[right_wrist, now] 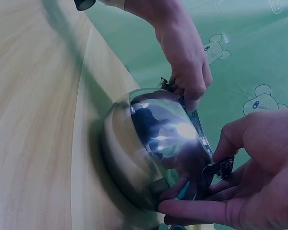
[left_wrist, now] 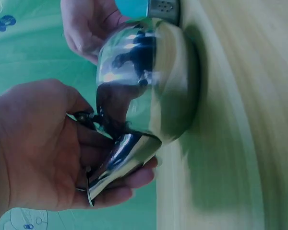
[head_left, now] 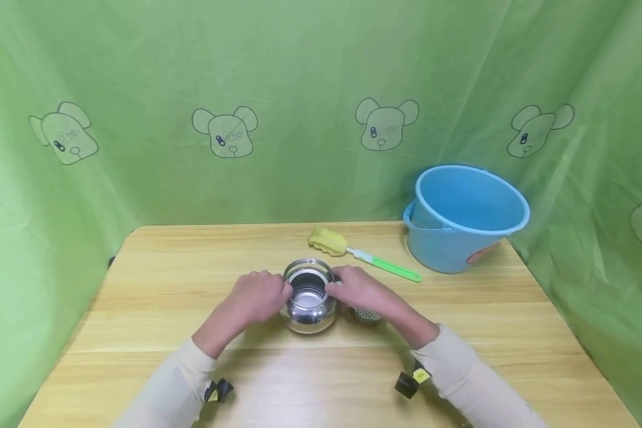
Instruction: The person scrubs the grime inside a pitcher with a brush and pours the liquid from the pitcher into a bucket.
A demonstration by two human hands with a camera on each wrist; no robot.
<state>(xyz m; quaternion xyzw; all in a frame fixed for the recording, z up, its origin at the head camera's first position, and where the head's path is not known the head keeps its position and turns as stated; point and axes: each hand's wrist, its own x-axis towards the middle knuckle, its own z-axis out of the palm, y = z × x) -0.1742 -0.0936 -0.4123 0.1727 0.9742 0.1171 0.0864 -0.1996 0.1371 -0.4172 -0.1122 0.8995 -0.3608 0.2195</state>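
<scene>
Sleeves point(head_left: 166, 380) nearest; left hand point(head_left: 259, 295), right hand point(head_left: 359, 288) grip kettle point(head_left: 307, 317).

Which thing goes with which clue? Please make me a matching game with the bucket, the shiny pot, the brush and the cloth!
Things:
1. bucket
2. shiny pot
3. brush
4. cloth

Clues:
A. yellow at one end, green at the other
B. green, hanging at the back
C. between the left hand and the right hand
D. blue, standing upright

Right pairs: 1-D, 2-C, 3-A, 4-B
</scene>
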